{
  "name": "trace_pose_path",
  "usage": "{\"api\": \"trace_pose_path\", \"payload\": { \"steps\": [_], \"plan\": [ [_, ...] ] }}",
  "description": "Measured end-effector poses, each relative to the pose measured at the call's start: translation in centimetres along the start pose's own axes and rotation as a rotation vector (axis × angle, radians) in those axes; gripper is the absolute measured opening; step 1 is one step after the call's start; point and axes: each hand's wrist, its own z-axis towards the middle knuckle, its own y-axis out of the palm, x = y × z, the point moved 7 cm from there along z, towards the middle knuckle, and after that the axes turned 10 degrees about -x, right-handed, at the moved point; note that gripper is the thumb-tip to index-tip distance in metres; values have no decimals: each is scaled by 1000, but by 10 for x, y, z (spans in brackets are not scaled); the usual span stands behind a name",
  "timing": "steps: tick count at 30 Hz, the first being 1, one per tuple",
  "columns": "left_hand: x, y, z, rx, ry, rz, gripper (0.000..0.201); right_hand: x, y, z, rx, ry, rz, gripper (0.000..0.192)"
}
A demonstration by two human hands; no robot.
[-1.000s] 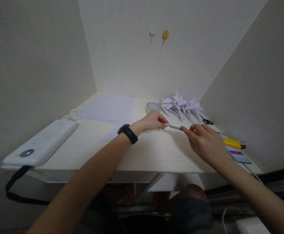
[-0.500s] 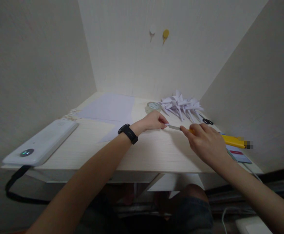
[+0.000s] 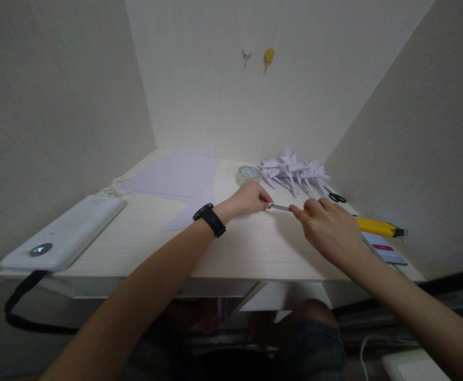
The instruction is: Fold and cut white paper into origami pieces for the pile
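Observation:
My right hand point(image 3: 328, 227) is closed around a yellow utility knife point(image 3: 376, 227), its blade point(image 3: 281, 207) extended to the left over the desk. The blade's tip meets a small white piece, apparently paper point(image 3: 270, 205), pinched in the fingertips of my left hand point(image 3: 252, 198). Most of that piece is hidden by the fingers. A black watch point(image 3: 210, 218) is on my left wrist. Just behind my left hand lies a roll of clear tape point(image 3: 248, 174). Folded white paper pinwheels point(image 3: 290, 170) are piled beyond the knife.
White paper sheets point(image 3: 171, 174) lie at the back left of the desk point(image 3: 231, 254). A white device with a black strap point(image 3: 66, 230) sits at the left edge. Black scissors point(image 3: 336, 198) and a phone-like flat object point(image 3: 388, 250) are at the right. Two hooks point(image 3: 269, 55) hang on the wall.
The knife and my right hand have shifted slightly left, and less of the blade shows between the hands. My left hand keeps its pinch nearly in place.

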Motion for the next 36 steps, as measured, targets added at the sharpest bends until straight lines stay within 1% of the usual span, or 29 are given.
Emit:
{"api": "trace_pose_path", "payload": {
  "steps": [5,9,12,15,20,25,28,32,36],
  "plan": [
    [1,1,0,1,28,4,20,1,2,-1,23,-7,-8,39],
    [-1,1,0,6,8,-37,27,0,0,-2,41,-13,-38,37],
    [-1,1,0,9,12,-21,30,-1,-1,-1,27,-24,-52,36],
    [-1,0,1,19,21,-2,29,-2,0,0,4,-18,-41,37],
    [-3,-1,2,31,3,-15,26,1,3,-1,-7,53,-5,37],
    [-5,2,3,22,-14,-19,27,-5,-2,0,7,7,-50,37],
    [-10,2,5,35,-34,-52,25,-6,-2,1,11,27,-50,37],
    [-12,2,7,37,-25,-77,24,-5,1,1,27,76,-33,38],
    [-11,-1,6,47,-32,-37,25,-9,1,2,44,57,-34,35]
  ]
}}
